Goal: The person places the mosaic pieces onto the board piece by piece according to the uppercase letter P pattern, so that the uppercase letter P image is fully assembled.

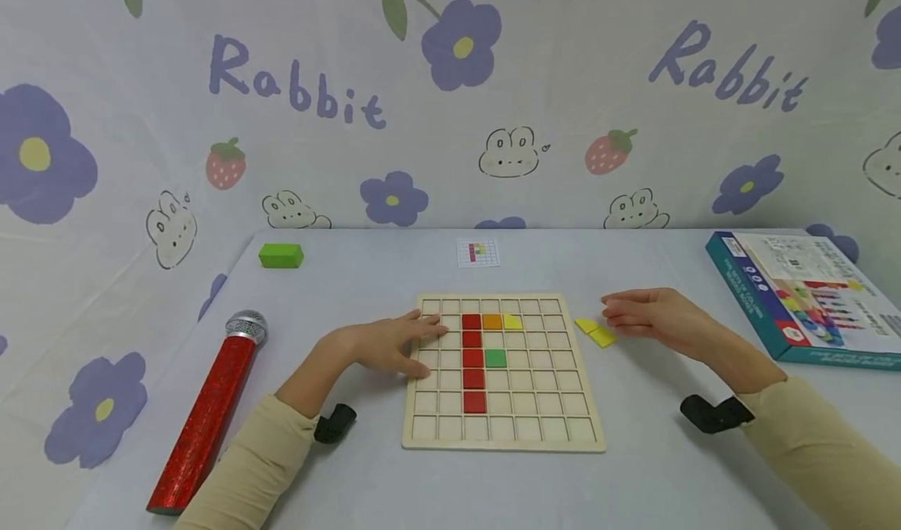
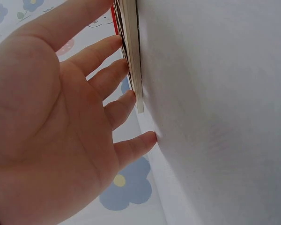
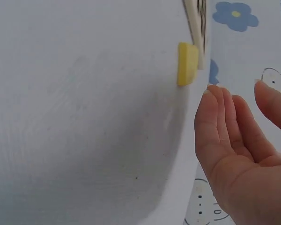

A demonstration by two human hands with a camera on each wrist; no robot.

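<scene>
A wooden grid board (image 1: 556, 430) lies on the table with a column of several red tiles (image 1: 474, 358) in it. Right of that column sit an orange tile (image 1: 492, 322), a yellow piece (image 1: 512, 323) with a cut corner, and a green tile (image 1: 496, 358). My left hand (image 1: 390, 344) rests its spread fingers on the board's left edge, the little finger beyond it in the left wrist view. Just off the right edge lie two yellow pieces (image 1: 602, 338). Beside them my right hand (image 1: 658, 320) hovers with fingers extended and thumb apart, holding nothing.
A small card (image 1: 479, 253) with a coloured grid pattern lies behind the board. At the left are a green block (image 1: 281, 256) and a red microphone (image 1: 204, 420). A flat picture box (image 1: 802, 295) lies at the far right. Patterned cloth (image 1: 436, 147) hangs behind the table.
</scene>
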